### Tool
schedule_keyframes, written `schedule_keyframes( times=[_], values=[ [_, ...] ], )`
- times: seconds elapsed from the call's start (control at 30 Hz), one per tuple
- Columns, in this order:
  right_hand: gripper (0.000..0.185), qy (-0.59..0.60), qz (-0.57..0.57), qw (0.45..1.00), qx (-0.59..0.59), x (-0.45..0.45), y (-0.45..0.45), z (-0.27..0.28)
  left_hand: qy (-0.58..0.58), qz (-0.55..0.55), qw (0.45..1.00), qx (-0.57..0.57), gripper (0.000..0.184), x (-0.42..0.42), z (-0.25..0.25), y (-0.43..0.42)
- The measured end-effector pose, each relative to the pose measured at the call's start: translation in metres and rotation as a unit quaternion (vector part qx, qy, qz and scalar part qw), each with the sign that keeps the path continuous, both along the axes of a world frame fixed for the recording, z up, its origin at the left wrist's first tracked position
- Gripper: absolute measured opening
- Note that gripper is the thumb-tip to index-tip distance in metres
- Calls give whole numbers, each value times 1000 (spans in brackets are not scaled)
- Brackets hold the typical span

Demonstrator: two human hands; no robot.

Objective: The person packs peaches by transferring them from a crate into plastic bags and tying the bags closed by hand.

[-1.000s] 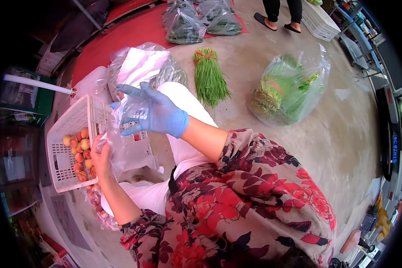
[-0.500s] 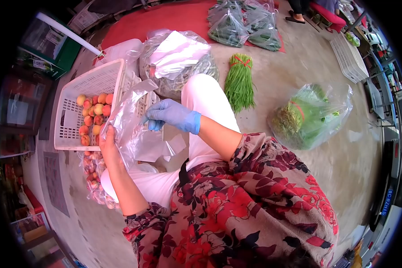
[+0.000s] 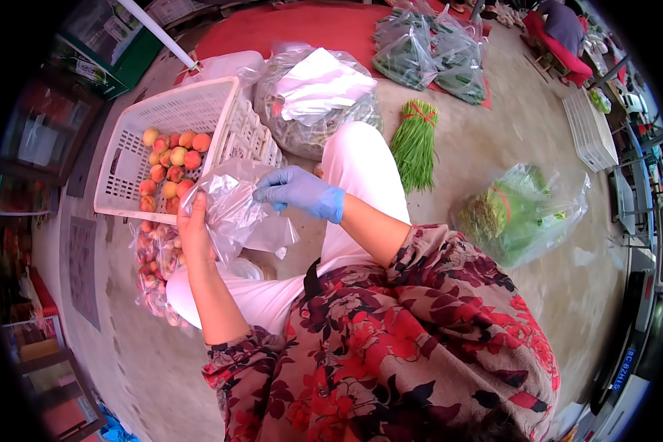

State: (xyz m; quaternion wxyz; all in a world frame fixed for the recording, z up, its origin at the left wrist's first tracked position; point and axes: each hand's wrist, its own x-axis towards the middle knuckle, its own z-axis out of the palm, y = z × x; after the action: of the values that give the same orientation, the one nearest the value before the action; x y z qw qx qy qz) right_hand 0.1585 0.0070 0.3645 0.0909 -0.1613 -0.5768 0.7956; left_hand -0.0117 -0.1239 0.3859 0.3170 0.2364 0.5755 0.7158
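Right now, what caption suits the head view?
Bare left hand and blue-gloved right hand hold a clear plastic bag near a white crate of peaches.

The bag (image 3: pixel 236 206) is whitish, the glove (image 3: pixel 302 193) blue, the blouse (image 3: pixel 383 324) red-flowered; peaches (image 3: pixel 177 156) toward the white crate's (image 3: pixel 188 107) right edge are red-yellow.

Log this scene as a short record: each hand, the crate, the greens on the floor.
Left hand: bare, gripping a clear plastic bag
Right hand: blue-gloved, pinching the same plastic bag
Crate: white, slatted, with peaches inside
Bagged peaches: beside the crate
Bundle of greens: unbagged, tied with a red band
Bagged greens: in clear plastic, right of the bundle in the picture
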Motion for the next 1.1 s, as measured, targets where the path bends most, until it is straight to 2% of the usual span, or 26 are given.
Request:
schedule_keyframes(
  times=[0.07,0.13,0.2,0.27,0.37,0.47,0.6,0.7,0.73,0.77,0.83,0.87,0.93,1.0,1.07,1.1],
  values=[
    [23,56,-46,997,-9,2,1,-4,-45,5,999,25,23,-3,1,-4],
    [23,128,-95,987,-25,0,-2,-10,-40,22,998,39,20,-8,-5,-8],
    [34,251,-40,956,-146,-6,-1,-16,-58,37,996,58,19,-6,2,-15],
    [58,232,-3,940,-252,-10,-9,-7,-72,56,993,78,18,0,8,-18],
    [76,137,38,923,-358,-10,-27,23,-62,50,993,91,17,-10,1,-30],
    [86,104,101,920,-365,-18,-25,0,-54,77,991,91,16,-12,-2,-38],
    [52,81,166,964,-190,-18,-26,-3,-25,91,993,70,16,-14,-3,-47],
    [29,-17,57,998,7,-21,-36,14,-7,71,997,32,21,-14,-4,-52],
    [24,-26,44,998,26,-21,-36,20,4,64,998,18,24,-17,-7,-53],
    [20,-35,30,998,46,-21,-36,25,121,115,986,-10,28,-18,-9,-54],
    [14,-47,0,997,62,-21,-33,26,344,209,913,-64,37,-14,-5,-54],
    [13,-49,-16,997,60,-21,-32,24,407,223,881,-98,41,-9,-2,-55],
    [12,-43,-52,997,47,-22,-34,27,520,250,800,-164,49,23,38,-60],
    [13,-26,-88,995,25,-25,-45,38,420,97,889,-153,42,40,46,-55],
    [14,12,-93,995,-36,-26,-49,35,283,-69,944,-152,38,45,37,-48],
    [14,34,-93,993,-66,-28,-50,32,285,-18,950,-124,22,45,23,-45]
  ],
)
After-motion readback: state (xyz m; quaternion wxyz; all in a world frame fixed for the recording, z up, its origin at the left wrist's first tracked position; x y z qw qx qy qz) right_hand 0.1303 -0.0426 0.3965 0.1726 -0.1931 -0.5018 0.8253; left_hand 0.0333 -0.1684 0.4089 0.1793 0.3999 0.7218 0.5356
